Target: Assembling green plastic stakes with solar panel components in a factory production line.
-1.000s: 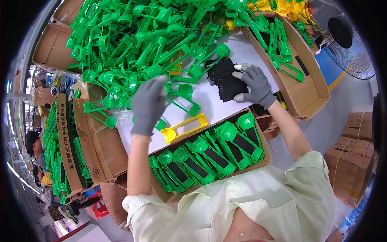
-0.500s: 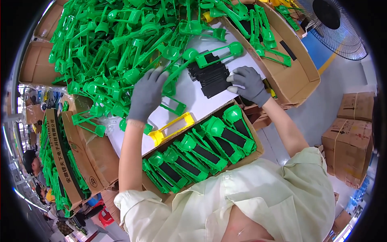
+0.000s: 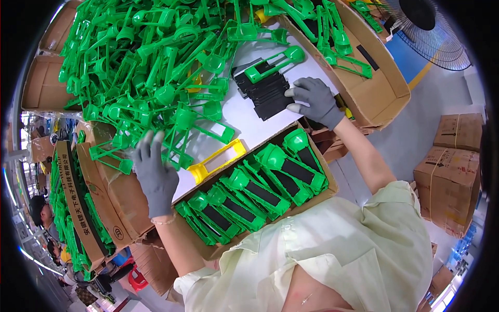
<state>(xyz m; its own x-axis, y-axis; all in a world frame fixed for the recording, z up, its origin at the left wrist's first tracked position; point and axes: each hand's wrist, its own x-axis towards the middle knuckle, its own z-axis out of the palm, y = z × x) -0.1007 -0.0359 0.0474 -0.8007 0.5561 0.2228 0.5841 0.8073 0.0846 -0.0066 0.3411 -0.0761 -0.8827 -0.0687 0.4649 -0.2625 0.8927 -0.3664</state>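
Observation:
My left hand point(image 3: 156, 174), in a grey glove, is at the lower left edge of a big heap of green plastic frames point(image 3: 140, 67). Its fingers are stretched out over the nearest frames, and I see nothing gripped in them. My right hand point(image 3: 316, 101), gloved too, rests at the right edge of a stack of black strips point(image 3: 267, 99). Its fingers are bent, with a gap between forefinger and thumb at the strips' ends. One green frame with a rounded end point(image 3: 275, 65) lies across the top of the stack. A yellow frame point(image 3: 217, 162) lies on the white table nearer me.
Before me, a cardboard box point(image 3: 335, 184) holds several green frames with black strips on them. Another open carton point(image 3: 387, 99) stands at the right, with a fan point(image 3: 434, 31) beyond. Cartons point(image 3: 112, 192) stand at the left, and taped boxes point(image 3: 449, 182) on the right.
My left hand has moved left and toward me, away from the strips. The long green frame that reached from its fingers toward the strips is gone from there. My right hand stays by the stack.

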